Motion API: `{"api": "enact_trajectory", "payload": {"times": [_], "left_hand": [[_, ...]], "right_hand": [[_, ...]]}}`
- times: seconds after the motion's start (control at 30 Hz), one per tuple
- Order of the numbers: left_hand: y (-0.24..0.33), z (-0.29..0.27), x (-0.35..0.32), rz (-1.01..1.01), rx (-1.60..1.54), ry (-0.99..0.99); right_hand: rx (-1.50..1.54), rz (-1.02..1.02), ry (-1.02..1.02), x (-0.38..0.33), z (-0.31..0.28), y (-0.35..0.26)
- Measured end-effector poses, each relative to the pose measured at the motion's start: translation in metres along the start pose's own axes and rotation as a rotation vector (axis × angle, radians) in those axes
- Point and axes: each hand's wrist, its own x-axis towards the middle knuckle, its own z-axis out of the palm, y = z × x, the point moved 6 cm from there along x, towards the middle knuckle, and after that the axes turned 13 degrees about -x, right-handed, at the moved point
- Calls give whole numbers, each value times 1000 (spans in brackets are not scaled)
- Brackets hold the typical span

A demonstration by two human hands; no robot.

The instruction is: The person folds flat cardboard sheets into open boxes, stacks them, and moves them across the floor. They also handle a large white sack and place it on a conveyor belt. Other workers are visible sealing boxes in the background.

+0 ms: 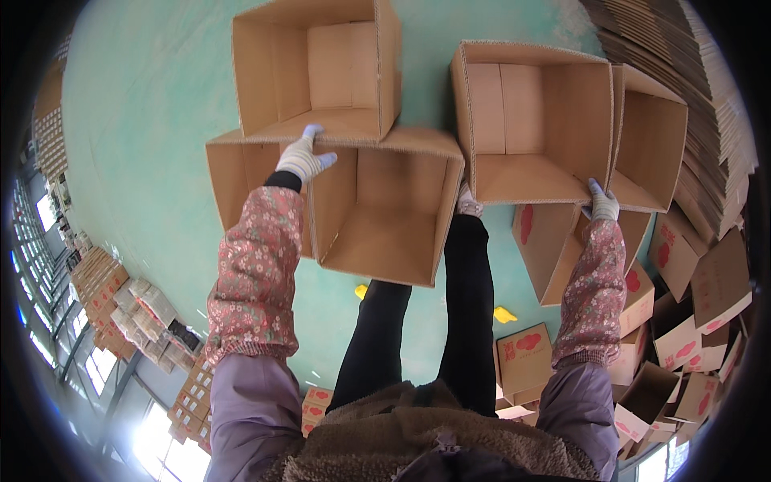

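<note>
Green floor (144, 153) runs under the work, bending off at the frame's left; bright windows (161, 442) show at lower left. Your left hand (302, 161), gloved, is at the bottom rim of the upper-left carton (344, 64): forefinger over the rim, thumb spread to the right, where that rim meets the centre carton (389, 217). Can't tell how firmly it's clamped. Your right hand (604, 206), also gloved, is at the lower right corner of the upper-right carton (526, 120), where it meets the far-right carton (649, 136). Fingertips sit at the rim, close together; rest of the fingers hidden, so can't tell the grip.

All four cartons face you mouth-open, bare brown walls inside, bottom seam visible in both upper ones. Side carton (229, 181) butts against the centre carton's left. Printed carton (542, 249) sits just below the upper-right one.

Edges: a strip of floor separates the two upper cartons. More floor lies left of your left group. Your right side is tighter: flattened cardboard (666, 88) at upper right, jumbled carton pile (683, 353) at lower right. Centre carton's lower edge overlaps your left leg (373, 337).
</note>
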Motion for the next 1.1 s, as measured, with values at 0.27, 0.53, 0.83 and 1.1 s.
{"api": "enact_trajectory", "payload": {"times": [0.27, 0.53, 0.83, 1.1], "left_hand": [[0, 9, 21, -14, -178, 208], [-3, 5, -3, 29, -71, 327], [-49, -88, -122, 89, -357, 618], [-101, -233, -243, 354, -791, 766]], "right_hand": [[-100, -61, 149, 8, -6, 5], [-223, -117, 170, -10, -5, 23], [47, -125, 120, -141, -98, 69], [56, -90, 131, -251, -185, 104]]}}
